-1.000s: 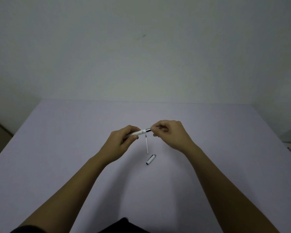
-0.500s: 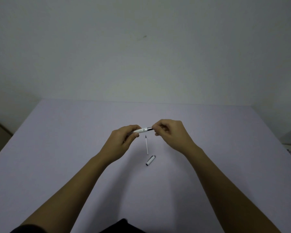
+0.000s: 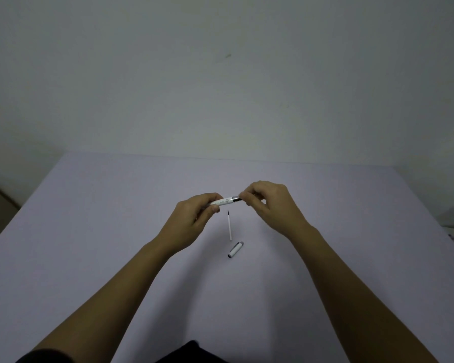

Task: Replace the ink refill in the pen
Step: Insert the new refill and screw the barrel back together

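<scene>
Pen barrel (image 3: 224, 201), a slim white plastic tube with small printed markings and a metal ring at its right end, is held level above the pale lilac table (image 3: 95, 231), between both hands. The left hand (image 3: 192, 222) is closed around the barrel's left portion, thumb tip pressed against its underside. The right hand (image 3: 269, 205) pinches the dark front section just past the metal ring (image 3: 236, 198), fingertips bunched together over it; the tip of the pen is hidden inside that grip.

Compared with the frame one second earlier, the right hand's fingers sit closer to the ring and cover more of the dark section. The left hand's grip on the barrel is unchanged, and the pen sits at nearly the same height and angle.

Below the pen, a thin white ink refill (image 3: 229, 226) with a dark tip lies on the table, pointing away from the person. Just beside its near end lies a short white pen cap (image 3: 236, 250) with a grey end, tilted diagonally, apart from the refill. Neither part has moved since the earlier frames.

Whether the barrel currently contains a refill cannot be told. The open end of the cap faces the person and looks dark; its interior is too small to make out.
</scene>
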A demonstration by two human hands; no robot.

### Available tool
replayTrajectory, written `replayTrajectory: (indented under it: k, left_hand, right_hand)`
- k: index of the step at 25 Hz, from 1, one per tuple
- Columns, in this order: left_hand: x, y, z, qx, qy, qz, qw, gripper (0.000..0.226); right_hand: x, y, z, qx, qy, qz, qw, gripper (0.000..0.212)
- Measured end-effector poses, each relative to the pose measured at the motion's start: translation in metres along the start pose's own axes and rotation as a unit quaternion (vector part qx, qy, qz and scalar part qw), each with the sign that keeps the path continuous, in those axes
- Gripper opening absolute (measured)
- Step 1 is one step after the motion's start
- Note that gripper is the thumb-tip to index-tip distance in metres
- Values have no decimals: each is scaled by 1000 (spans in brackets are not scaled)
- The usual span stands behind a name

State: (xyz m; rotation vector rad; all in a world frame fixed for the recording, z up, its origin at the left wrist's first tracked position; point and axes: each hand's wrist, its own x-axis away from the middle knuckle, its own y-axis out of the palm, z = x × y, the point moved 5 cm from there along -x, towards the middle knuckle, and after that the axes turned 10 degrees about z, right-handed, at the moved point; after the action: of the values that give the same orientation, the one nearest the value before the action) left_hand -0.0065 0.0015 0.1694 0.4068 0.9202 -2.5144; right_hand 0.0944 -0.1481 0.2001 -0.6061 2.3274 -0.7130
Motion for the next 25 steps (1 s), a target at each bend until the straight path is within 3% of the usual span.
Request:
replayTrajectory:
  k: [25]
  left_hand:
    - [5,2,0,-50,0,24,998,10]
  right_hand:
    - [0,-8,-2,57,-50,-49,996,21]
